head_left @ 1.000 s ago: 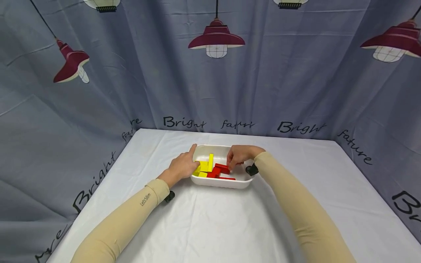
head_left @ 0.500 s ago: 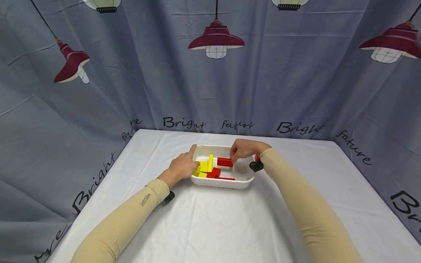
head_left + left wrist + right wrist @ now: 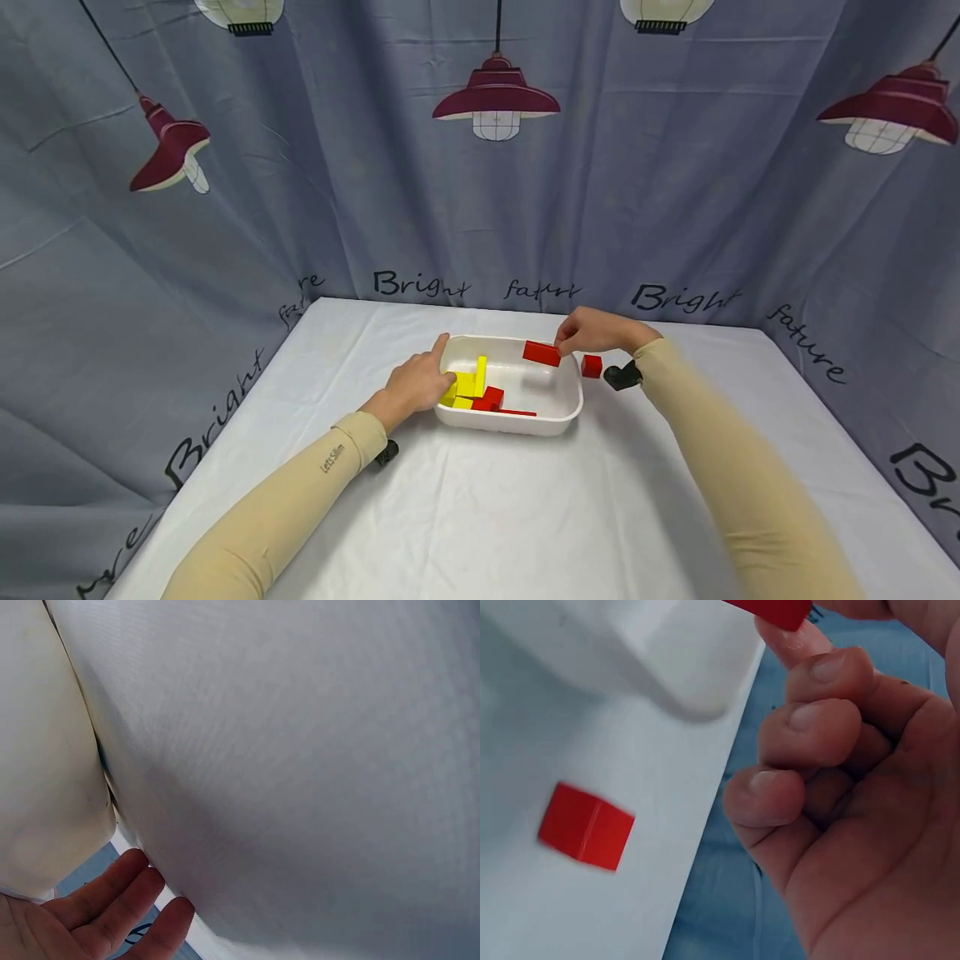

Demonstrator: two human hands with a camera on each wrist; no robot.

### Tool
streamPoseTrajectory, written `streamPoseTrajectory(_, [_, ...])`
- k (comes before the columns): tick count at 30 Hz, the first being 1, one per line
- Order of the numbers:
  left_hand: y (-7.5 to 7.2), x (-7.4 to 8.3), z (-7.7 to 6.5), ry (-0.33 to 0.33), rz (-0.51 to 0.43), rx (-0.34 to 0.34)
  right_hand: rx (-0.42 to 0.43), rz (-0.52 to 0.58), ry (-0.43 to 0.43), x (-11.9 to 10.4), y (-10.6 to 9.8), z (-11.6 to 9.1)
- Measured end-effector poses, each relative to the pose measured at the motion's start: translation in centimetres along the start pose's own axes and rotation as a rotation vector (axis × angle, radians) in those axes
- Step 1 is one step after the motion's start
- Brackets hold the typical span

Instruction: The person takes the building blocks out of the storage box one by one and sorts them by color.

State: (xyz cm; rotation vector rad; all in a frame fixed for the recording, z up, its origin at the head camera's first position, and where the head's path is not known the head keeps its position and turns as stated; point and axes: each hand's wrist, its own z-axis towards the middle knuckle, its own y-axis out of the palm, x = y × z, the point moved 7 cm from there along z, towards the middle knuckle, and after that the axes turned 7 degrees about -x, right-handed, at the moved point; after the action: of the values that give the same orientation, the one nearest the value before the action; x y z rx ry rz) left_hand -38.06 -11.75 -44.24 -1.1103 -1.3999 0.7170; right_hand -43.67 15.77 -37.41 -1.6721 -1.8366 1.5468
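My right hand (image 3: 596, 330) pinches one end of a red rectangular block (image 3: 542, 353) between thumb and index finger, above the back right rim of a white tray (image 3: 510, 427). In the right wrist view the other fingers are curled below that block (image 3: 776, 609). My left hand (image 3: 415, 379) holds the tray's left side, thumb over the rim and index finger pointing to the back corner. Several yellow blocks (image 3: 465, 384) lie inside at the left. Red blocks (image 3: 491, 399) lie near the front wall. The left wrist view shows relaxed left fingertips (image 3: 178, 909).
A red cube (image 3: 592, 367) sits on the white tablecloth (image 3: 517, 517) just right of the tray, below the right wrist. Grey curtains (image 3: 495, 208) with printed lamps stand behind the table and at its sides.
The right hand has lifted a red block from the tray and carried it right and back to the rim. The red cube outside has come into sight. The left hand stays put.
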Motion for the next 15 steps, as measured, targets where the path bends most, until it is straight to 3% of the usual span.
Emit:
streamPoseTrajectory(7, [-0.1,-0.1,-0.1,-0.005,-0.006,-0.009,0.048,0.032,0.029,2.7,-1.4,-1.4])
streamPoseTrajectory(15, [-0.1,0.0,-0.2,0.009,0.001,-0.005,0.081,0.055,0.080,7.4,-1.9,-3.1])
